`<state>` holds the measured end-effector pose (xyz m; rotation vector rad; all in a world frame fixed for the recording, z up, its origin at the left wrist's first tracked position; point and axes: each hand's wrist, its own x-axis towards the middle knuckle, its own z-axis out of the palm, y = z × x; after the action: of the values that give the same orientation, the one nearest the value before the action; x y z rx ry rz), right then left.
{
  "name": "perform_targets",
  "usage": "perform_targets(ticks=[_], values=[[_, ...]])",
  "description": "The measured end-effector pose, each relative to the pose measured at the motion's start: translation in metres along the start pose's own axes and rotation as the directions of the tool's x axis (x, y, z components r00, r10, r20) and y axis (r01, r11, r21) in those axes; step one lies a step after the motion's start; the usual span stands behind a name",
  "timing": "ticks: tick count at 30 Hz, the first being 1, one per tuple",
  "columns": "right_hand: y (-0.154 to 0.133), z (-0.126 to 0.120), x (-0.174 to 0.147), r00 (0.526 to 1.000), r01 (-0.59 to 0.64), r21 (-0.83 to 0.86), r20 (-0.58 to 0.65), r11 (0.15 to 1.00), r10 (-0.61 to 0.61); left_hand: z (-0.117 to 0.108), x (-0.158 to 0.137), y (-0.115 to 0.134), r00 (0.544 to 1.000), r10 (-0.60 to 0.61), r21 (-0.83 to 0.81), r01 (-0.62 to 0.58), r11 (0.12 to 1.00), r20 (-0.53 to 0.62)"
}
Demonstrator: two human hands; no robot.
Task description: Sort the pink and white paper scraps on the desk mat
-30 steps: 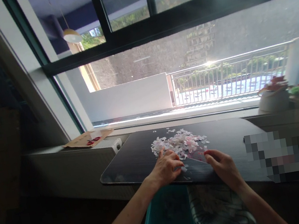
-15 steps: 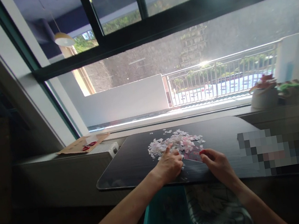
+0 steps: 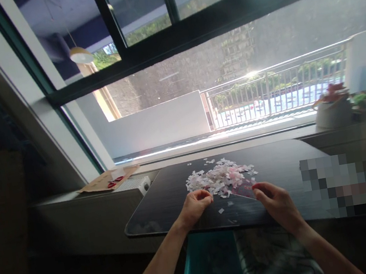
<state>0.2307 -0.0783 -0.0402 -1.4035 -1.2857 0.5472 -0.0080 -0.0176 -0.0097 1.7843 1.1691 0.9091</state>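
A loose heap of small white and pinkish paper scraps (image 3: 222, 175) lies on a dark tabletop (image 3: 166, 204). At the heap's near left edge is my left hand (image 3: 195, 204), its thumb and fingertips pressed together; whatever may be between them is hidden. My right hand (image 3: 276, 198) pinches the right end of a thin, see-through sheet with red marks (image 3: 243, 190), perhaps a plastic bag. That sheet lies low against the heap's right front side, and its straight near edge shows. A few single scraps (image 3: 221, 211) lie between my hands.
Below the table's front edge stands a teal bin (image 3: 210, 267), beside striped cloth (image 3: 274, 252). Red-handled scissors (image 3: 115, 182) rest on brown paper (image 3: 95, 182) at the left ledge. A pot (image 3: 334, 113) stands right on the windowsill. Something blurred out lies on the table's right.
My left hand has drawn back from the heap's front to its left edge, and its fingers have curled together. The right hand keeps its pinch on the sheet. The view has shifted slightly.
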Motion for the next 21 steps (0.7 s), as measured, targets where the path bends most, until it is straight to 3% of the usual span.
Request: perform_targets(ticks=[2,4,7,9,12,17,21], values=[[0.000,0.000,0.000,1.000,0.006,-0.011,0.002,1.000,-0.006,0.000,0.000,0.004,1.000,0.017,0.041,-0.017,0.999,-0.003],[0.001,0.000,0.001,1.000,0.014,-0.024,0.019,1.000,-0.014,0.003,0.000,0.007,0.995,0.094,0.234,-0.088,0.968,-0.015],[0.002,-0.001,0.001,0.997,0.028,-0.030,0.070,0.999,-0.025,0.012,-0.001,0.010,0.970,0.243,0.542,-0.218,0.811,0.026],[0.003,-0.001,0.001,0.993,0.043,-0.031,0.114,0.999,-0.039,0.017,-0.003,0.012,0.947,0.313,0.620,-0.292,0.728,0.079],[0.006,0.000,0.001,0.983,0.076,-0.047,0.172,0.996,-0.067,0.015,-0.004,0.016,0.928,0.366,0.653,-0.324,0.685,0.076],[0.011,0.006,0.008,0.969,0.090,-0.097,0.237,0.991,-0.065,-0.015,0.000,0.011,0.921,0.388,0.692,-0.256,0.674,-0.037],[0.011,0.013,0.014,0.967,0.098,-0.115,0.244,0.989,-0.067,-0.049,0.007,-0.021,0.915,0.287,0.796,0.058,0.603,-0.285]])
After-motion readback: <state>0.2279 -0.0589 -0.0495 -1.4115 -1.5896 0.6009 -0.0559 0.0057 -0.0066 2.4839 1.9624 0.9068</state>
